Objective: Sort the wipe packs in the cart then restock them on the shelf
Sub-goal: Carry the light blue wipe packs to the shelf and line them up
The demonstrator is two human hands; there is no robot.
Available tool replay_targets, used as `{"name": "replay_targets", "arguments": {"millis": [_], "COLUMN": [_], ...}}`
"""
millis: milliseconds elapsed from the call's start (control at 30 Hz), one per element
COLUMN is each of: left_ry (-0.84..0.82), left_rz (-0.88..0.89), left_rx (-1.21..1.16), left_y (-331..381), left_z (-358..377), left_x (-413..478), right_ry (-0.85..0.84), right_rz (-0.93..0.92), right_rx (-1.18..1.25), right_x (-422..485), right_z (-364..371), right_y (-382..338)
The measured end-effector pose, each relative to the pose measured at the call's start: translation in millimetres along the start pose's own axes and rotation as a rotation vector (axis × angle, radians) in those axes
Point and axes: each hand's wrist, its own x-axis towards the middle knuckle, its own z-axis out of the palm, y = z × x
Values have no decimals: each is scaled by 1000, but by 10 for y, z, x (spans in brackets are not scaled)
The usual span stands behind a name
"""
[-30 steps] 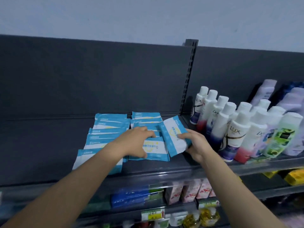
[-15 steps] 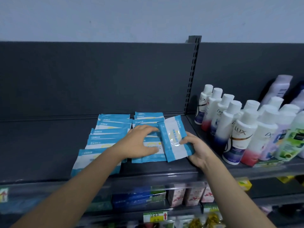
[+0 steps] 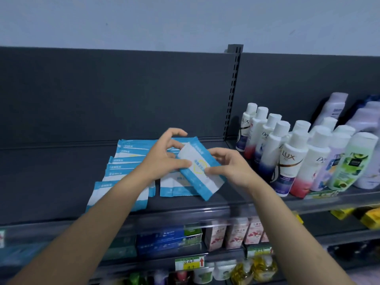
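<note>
Pinching one wipe pack point(image 3: 197, 168): left hand point(image 3: 164, 159), right hand point(image 3: 233, 167)

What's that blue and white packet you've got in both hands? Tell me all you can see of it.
A flat, soft-looking wipe pack, blue and white with a yellow ring mark in the middle. It is tilted diagonally above the shelf, over a shelved pack, pinched between the left hand and right hand.

Single head-worn view, facing forward and down, close above shelf point(image 3: 51, 182)
</note>
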Motion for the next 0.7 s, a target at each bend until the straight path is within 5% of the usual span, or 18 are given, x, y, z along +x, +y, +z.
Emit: {"name": "replay_targets", "arguments": {"millis": [267,367,700], "left_ry": [-179,-202,-263], "left_rz": [-77,74,14], "left_rx": [834,920,1054], "left_y": [-310,-290,-219], "left_z": [-90,-37,67], "left_x": [-219,-263,-229], "right_ry": [-189,-180,-80], "right_rz": [17,-22,-85], "right_rx": [-959,-1006,-1071], "right_x": [167,123,-86], "right_z": [245,270,322], "right_y": [49,91,218]}}
